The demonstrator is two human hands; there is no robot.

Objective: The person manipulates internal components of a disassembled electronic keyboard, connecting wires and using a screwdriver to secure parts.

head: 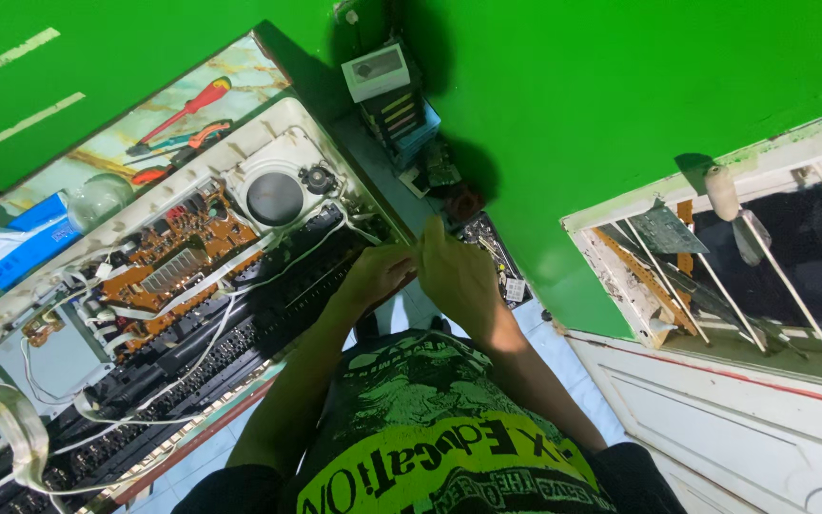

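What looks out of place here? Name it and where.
The keyboard on the table lies opened up, its circuit board and white wires bare. Both hands meet at its right end.

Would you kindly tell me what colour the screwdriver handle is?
Red, on the screwdriver; seen in the head view.

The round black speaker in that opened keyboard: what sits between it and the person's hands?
In the head view, black key rows and white wires lie between the speaker and the left hand.
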